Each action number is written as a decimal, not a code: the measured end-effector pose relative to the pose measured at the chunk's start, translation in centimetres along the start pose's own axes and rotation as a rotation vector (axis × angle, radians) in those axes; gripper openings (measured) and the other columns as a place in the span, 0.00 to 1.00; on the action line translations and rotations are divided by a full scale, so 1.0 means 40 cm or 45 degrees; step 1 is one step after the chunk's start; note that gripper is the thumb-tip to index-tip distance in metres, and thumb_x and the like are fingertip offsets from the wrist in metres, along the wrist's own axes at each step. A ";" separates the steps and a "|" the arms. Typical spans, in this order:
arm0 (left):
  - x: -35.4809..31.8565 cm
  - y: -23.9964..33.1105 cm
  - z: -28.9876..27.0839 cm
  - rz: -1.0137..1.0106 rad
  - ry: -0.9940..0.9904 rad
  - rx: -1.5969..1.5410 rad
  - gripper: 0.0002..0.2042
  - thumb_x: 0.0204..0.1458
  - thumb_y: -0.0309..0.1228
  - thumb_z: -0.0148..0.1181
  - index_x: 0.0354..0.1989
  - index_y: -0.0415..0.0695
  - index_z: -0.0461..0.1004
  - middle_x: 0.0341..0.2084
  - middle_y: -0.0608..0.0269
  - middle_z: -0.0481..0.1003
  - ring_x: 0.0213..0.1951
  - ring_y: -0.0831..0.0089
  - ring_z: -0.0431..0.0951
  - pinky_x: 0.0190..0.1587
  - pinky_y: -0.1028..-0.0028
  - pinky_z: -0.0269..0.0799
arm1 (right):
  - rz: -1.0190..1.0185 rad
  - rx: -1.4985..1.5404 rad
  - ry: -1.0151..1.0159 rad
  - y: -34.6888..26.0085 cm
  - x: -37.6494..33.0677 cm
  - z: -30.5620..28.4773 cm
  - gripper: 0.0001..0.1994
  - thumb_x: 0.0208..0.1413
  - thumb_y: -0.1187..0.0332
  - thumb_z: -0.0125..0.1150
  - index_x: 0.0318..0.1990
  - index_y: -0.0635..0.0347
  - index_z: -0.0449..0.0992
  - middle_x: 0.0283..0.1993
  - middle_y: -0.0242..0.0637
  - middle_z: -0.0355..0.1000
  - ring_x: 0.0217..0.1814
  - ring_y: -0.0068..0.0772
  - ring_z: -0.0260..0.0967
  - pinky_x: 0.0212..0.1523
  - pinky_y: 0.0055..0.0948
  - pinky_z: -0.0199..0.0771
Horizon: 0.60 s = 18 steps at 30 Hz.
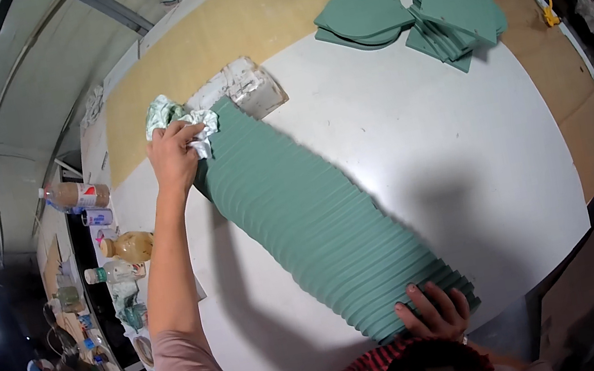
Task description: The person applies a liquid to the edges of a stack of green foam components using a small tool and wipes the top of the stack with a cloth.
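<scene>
- Worker's left hand (175, 154) reaches far across a white table (416, 140), fingers clenched on a crumpled pale-green & white rag (178, 117), pressing it at the far end of a long fanned row of green sheets (319, 221).
- Row runs diagonally from upper left, nr the rag, down to the lower-centre table edge; sheets overlap like shingles, each edge showing.
- Right hand (432, 312) lies flat, fingers spread, on the near end of the row; palm down, gripping nothing, just pressing the sheets.
- Whitish smeared block (248, 87) sits at the far end of the row, just beside the rag, touching or nearly touching the top sheets – can't tell which.
- Two more stacks of green pieces lie well apart at top: a rounded stack (362, 15) & a fanned stack (458, 18) just right of it.
- Bare tan board (237, 25) shows beyond the white surface.
- Side shelf at left holds bottles (80, 196), incl. an amber jar (131, 246).
- Yellow clip-like item (550, 14) sits at the far right edge; too small to ID.
</scene>
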<state>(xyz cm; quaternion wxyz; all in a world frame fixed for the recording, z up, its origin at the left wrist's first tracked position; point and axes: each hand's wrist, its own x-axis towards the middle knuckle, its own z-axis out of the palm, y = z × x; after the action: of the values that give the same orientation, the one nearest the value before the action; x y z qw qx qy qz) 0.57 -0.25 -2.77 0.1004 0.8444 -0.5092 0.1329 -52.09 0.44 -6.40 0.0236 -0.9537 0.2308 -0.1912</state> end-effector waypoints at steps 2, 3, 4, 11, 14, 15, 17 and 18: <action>0.049 0.035 0.014 0.028 -0.007 0.068 0.16 0.40 0.22 0.57 0.35 0.56 0.84 0.36 0.74 0.79 0.40 0.62 0.72 0.47 0.60 0.65 | 0.027 0.017 0.001 -0.012 0.002 -0.003 0.14 0.65 0.48 0.46 0.50 0.30 0.76 0.55 0.22 0.77 0.53 0.28 0.74 0.62 0.38 0.59; 0.086 0.057 0.019 0.049 0.025 0.096 0.15 0.40 0.23 0.58 0.35 0.55 0.84 0.35 0.74 0.79 0.41 0.62 0.72 0.47 0.61 0.65 | 0.037 0.051 0.020 -0.014 0.005 0.001 0.14 0.64 0.48 0.47 0.51 0.30 0.76 0.55 0.23 0.77 0.53 0.28 0.74 0.62 0.39 0.58; 0.108 0.076 0.027 0.072 0.058 0.107 0.13 0.41 0.24 0.59 0.34 0.55 0.83 0.35 0.73 0.79 0.41 0.62 0.73 0.47 0.62 0.65 | 0.035 0.050 0.020 -0.012 0.004 0.002 0.14 0.64 0.48 0.47 0.51 0.30 0.76 0.55 0.23 0.77 0.53 0.28 0.74 0.62 0.39 0.58; 0.079 0.053 -0.022 0.075 -0.044 0.432 0.10 0.42 0.28 0.61 0.33 0.58 0.83 0.34 0.73 0.78 0.43 0.64 0.74 0.51 0.52 0.62 | 0.006 0.056 -0.022 -0.004 -0.008 -0.004 0.16 0.62 0.45 0.50 0.49 0.35 0.79 0.56 0.30 0.76 0.56 0.38 0.72 0.62 0.45 0.57; 0.104 0.088 -0.004 0.197 0.155 0.491 0.08 0.43 0.29 0.62 0.31 0.57 0.82 0.33 0.73 0.77 0.43 0.64 0.74 0.53 0.50 0.62 | -0.022 0.081 -0.029 -0.010 -0.007 0.002 0.20 0.60 0.41 0.51 0.49 0.39 0.79 0.58 0.36 0.75 0.59 0.44 0.69 0.61 0.49 0.58; 0.117 0.105 0.000 0.227 0.206 0.498 0.11 0.41 0.27 0.62 0.33 0.58 0.81 0.33 0.73 0.76 0.43 0.65 0.74 0.53 0.49 0.63 | -0.029 0.092 -0.002 -0.013 -0.007 0.004 0.21 0.60 0.40 0.50 0.50 0.39 0.79 0.58 0.36 0.75 0.59 0.44 0.69 0.62 0.49 0.57; 0.126 0.118 0.011 0.271 0.229 0.483 0.10 0.41 0.27 0.62 0.33 0.57 0.80 0.33 0.73 0.76 0.43 0.65 0.74 0.54 0.49 0.63 | -0.043 0.069 -0.015 -0.003 -0.013 0.007 0.22 0.60 0.40 0.50 0.51 0.39 0.79 0.58 0.36 0.75 0.60 0.44 0.69 0.63 0.49 0.56; 0.128 0.120 0.012 0.319 0.254 0.472 0.10 0.41 0.27 0.62 0.32 0.56 0.80 0.32 0.72 0.75 0.43 0.64 0.73 0.55 0.48 0.63 | -0.055 0.048 -0.025 0.001 -0.016 0.009 0.22 0.61 0.39 0.49 0.51 0.38 0.79 0.58 0.36 0.74 0.60 0.44 0.69 0.64 0.50 0.55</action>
<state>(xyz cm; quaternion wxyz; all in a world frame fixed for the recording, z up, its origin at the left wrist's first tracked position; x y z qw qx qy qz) -1.36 -6.88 -1.39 -0.0237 0.7613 -0.5645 0.3180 -52.48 0.69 -6.95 0.0397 -0.9597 0.2062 -0.1867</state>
